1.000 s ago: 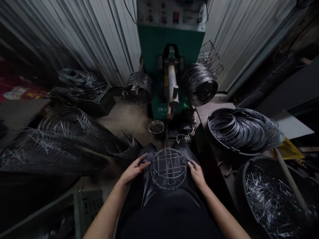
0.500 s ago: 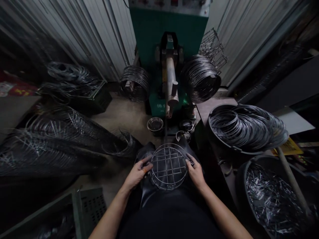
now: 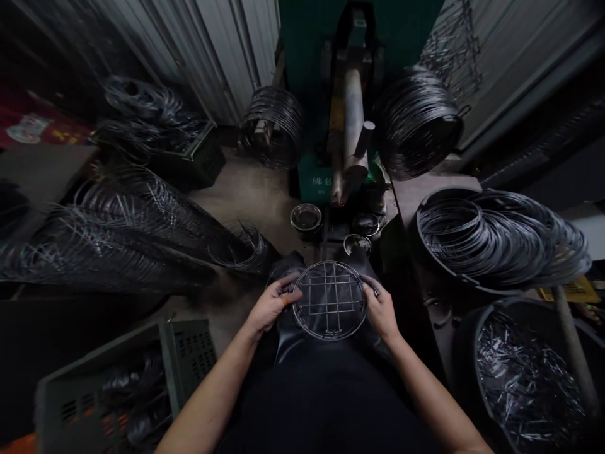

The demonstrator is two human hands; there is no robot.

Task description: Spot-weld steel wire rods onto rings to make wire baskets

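Observation:
A round wire rack (image 3: 331,308), a metal ring crossed by a grid of thin bars, is held above my lap between both hands. My left hand (image 3: 276,304) grips its left rim, with the thumb on the near side and an orange band on the thumb. On the opposite rim, my right hand (image 3: 379,309) pinches the ring; part of its fingers is hidden behind the wire. Beyond the rack stands a green welding machine (image 3: 316,180), its metal arm (image 3: 353,120) pointing down toward me.
Wire coils (image 3: 271,126) flank the machine. To the right, one tub (image 3: 418,236) holds wire rings and another (image 3: 466,353) short metal pieces. Rolls of wire mesh (image 3: 118,233) and a green crate (image 3: 165,353) are at left. Small bowls (image 3: 306,217) stand before the machine.
The view has tilted down and shifted left, so the machine appears higher and farther right. The rack has tipped, its grid now lying nearly level with the ring; both hands keep their hold.

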